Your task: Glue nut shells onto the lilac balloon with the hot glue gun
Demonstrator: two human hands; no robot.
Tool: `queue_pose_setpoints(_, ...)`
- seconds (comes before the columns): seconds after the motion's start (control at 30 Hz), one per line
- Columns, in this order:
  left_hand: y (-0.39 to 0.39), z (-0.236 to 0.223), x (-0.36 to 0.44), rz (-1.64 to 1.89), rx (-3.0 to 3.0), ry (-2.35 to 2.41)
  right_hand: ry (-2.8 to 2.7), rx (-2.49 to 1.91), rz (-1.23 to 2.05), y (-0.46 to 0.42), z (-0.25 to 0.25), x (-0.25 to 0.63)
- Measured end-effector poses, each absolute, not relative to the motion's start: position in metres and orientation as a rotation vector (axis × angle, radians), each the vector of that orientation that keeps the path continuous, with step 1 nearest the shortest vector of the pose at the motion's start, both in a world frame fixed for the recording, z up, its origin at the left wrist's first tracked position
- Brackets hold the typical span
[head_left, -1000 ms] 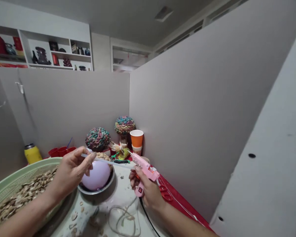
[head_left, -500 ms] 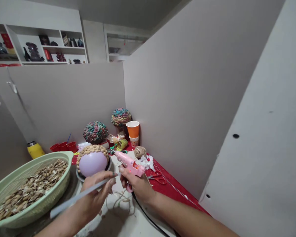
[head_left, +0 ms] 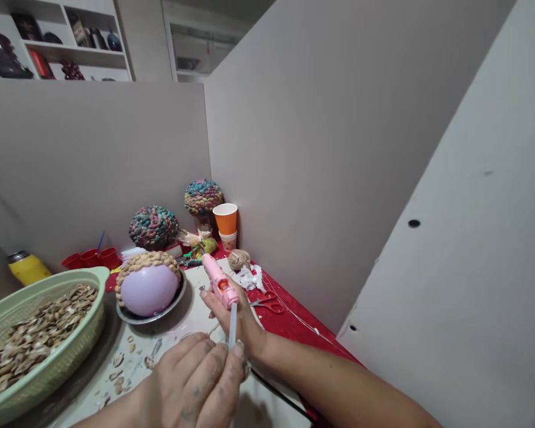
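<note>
My right hand [head_left: 232,318] is closed around a pink glue gun [head_left: 217,279], nozzle pointing away toward the back. My left hand [head_left: 196,383], low in the foreground, pinches a pale glue stick [head_left: 232,324] whose far end sits at the rear of the gun. Left of the gun a lilac balloon [head_left: 148,288] partly covered with nut shells rests in a metal bowl [head_left: 178,297]. The gun's black cord [head_left: 276,392] runs back under my right forearm.
A green basket [head_left: 71,351] of shells stands at the left. Behind are two multicoloured shell balls [head_left: 154,226], an orange cup [head_left: 226,219], red cups [head_left: 89,258], a yellow bottle [head_left: 27,267], a twine ball [head_left: 238,259] and red scissors [head_left: 271,306]. Grey partition walls close in behind and right.
The view tilted down. My left hand swung the glue stick from lying across in front of the balloon to end-on behind the gun. The right hand turned the gun's nozzle away.
</note>
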State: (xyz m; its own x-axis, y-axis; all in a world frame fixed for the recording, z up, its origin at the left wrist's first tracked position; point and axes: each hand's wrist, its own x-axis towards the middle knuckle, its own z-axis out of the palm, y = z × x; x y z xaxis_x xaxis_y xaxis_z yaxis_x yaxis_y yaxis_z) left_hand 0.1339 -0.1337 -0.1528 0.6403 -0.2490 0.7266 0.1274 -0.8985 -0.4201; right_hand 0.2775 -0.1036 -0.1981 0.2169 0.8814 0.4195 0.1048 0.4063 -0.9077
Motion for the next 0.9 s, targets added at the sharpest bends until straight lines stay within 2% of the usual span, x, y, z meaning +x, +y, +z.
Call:
queue_pose_setpoints(0.17,-0.134,-0.151,0.133,-1.008,-2.478,0.062,-1.282,-1.053,0.635,-0.100,-0.202,0.279)
queue_pose_setpoints(0.47,-0.128,-0.170,0.136,-1.029,-2.414,0.038,-1.300,-1.090,0.476,-0.100,-0.200,0.282)
queue_pose_setpoints(0.73,-0.138,-0.143,0.144,-0.941,-2.361,-0.044,-1.273,-1.158,0.322,-0.094,-0.206,0.280)
queue_pose_setpoints(0.9,-0.131,-0.145,0.144,-0.939,-2.333,-0.005,-1.280,-1.179,0.282,-0.091,-0.210,0.281)
